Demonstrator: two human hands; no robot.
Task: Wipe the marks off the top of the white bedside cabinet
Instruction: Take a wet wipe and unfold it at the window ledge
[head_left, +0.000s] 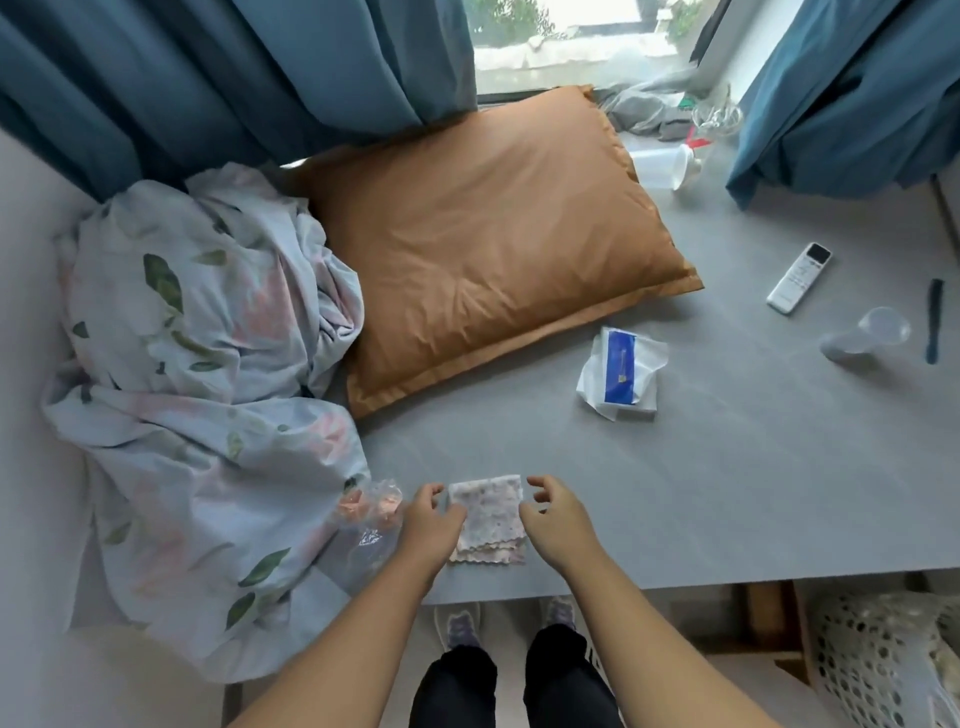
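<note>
A small folded cloth (489, 517) with a pale dotted pattern and scalloped edges lies near the front edge of a grey surface (701, 493). My left hand (428, 522) rests at the cloth's left edge, fingers curled against it. To the right of the cloth hovers my right hand (558, 519), fingers apart and bent, thumb near the cloth's top right corner. Neither hand has lifted the cloth. No white bedside cabinet shows in this view.
A crumpled clear wrapper (371, 519) lies left of the cloth. Behind are an orange pillow (493, 244), a floral duvet (197, 395), a tissue pack (621, 374), a remote (799, 278), a plastic cup (865, 338) and a white laundry basket (883, 660) at lower right.
</note>
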